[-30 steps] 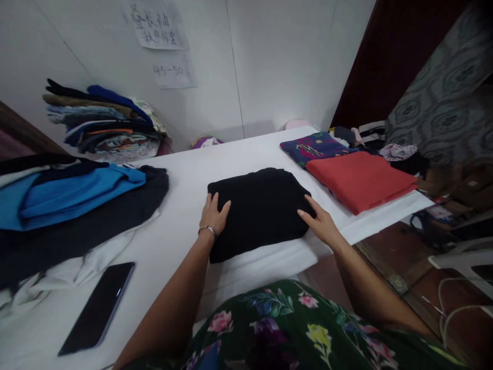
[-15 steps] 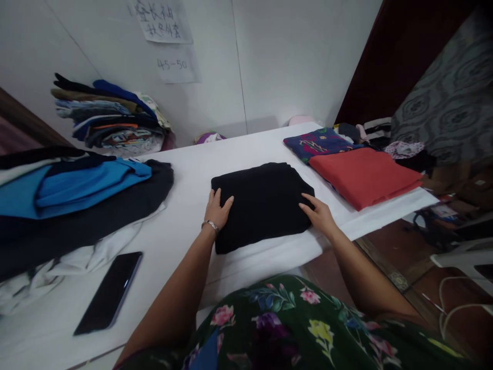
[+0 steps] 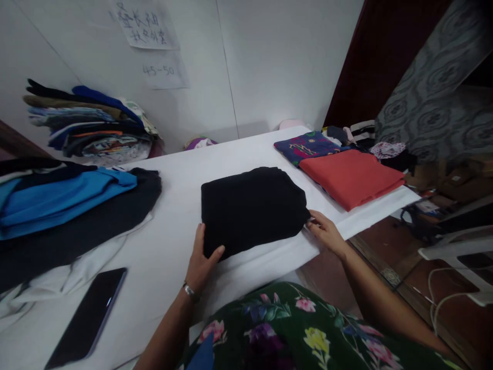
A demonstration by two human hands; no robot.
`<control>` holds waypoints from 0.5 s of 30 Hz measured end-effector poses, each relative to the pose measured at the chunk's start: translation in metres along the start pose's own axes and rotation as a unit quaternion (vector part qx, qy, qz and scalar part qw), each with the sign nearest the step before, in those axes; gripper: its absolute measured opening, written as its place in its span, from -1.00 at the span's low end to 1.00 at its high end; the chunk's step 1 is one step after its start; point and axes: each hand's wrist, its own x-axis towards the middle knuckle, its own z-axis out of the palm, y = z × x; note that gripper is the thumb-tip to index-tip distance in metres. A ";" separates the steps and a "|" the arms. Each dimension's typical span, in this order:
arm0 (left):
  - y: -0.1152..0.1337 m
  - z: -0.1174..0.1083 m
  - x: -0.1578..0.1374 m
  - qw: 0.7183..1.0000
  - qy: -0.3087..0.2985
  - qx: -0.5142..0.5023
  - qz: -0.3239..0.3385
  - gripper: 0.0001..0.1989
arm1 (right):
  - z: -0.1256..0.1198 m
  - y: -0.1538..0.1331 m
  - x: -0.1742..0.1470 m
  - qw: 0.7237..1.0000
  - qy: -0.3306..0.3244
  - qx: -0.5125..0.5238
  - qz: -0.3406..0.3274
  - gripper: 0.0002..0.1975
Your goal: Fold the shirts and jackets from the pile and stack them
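Observation:
A folded black garment (image 3: 252, 208) lies flat on the white-covered table (image 3: 185, 190) in front of me. My left hand (image 3: 202, 264) rests at its near left corner, thumb and fingers spread apart against the cloth's edges. At the right edge, my right hand (image 3: 323, 231) pinches a small bit of the black cloth between thumb and fingers. Beyond that hand lie a folded red garment (image 3: 350, 177) and a dark blue patterned one (image 3: 306, 146), partly overlapped by the red.
On the left lies a heap of clothes with a blue garment (image 3: 73, 198) on top. A phone (image 3: 90, 313) sits on the near left of the table. A tall stack of folded clothes (image 3: 92, 123) stands by the wall. A white plastic chair (image 3: 458, 252) is at the right.
My left hand has slid toward me to the near corner of the black garment. My right hand has moved from lying on the garment to pinching its right edge. The view has shifted slightly right.

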 end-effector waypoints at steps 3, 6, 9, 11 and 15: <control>-0.001 0.000 -0.007 0.997 -0.032 0.062 0.037 -0.13 | 0.005 0.000 0.005 0.999 -0.025 0.020 -0.016 -0.58; 0.000 0.003 -0.006 0.994 -0.015 0.098 0.043 -0.21 | 0.012 -0.003 0.015 0.999 -0.026 0.028 -0.011 -0.64; -0.001 0.003 -0.002 0.992 0.003 0.110 0.057 -0.27 | 0.017 -0.005 0.022 1.000 0.001 -0.013 -0.023 -0.83; -0.003 0.002 -0.001 0.992 0.015 0.106 0.072 -0.31 | 0.017 -0.006 0.024 0.998 0.023 -0.044 -0.030 -0.91; -0.006 0.000 -0.001 0.990 0.033 0.102 0.089 -0.31 | 0.016 -0.001 0.021 0.996 0.044 -0.070 -0.029 -0.89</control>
